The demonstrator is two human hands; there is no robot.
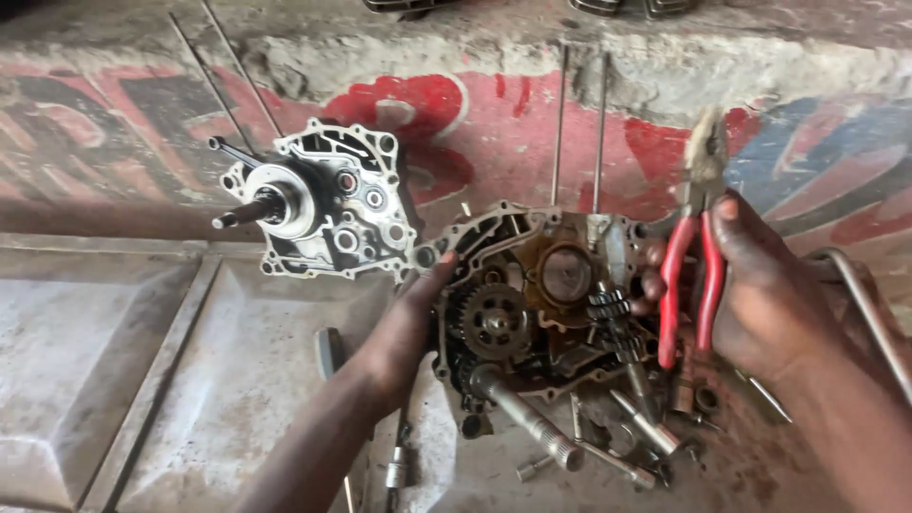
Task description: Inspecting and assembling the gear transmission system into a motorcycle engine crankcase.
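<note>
The left hand (410, 328) grips the left edge of an open engine case half (532, 294), thumb on its rim, fingers hidden beneath. Inside the case sit a toothed gear (494, 321), a gear shaft (617, 328) and a thick splined shaft (527, 418) — all greasy. Two thin studs (579, 133) rise from its far edge. The right hand (760, 285) is clenched round red-handled pliers (692, 275), nose pointing away, just right of the case. Further left and farther off lies the other case half (328, 204), cleaner, a shaft sticking out leftward. Loose bolts (646, 437) lie near on the concrete floor (142, 361).
</note>
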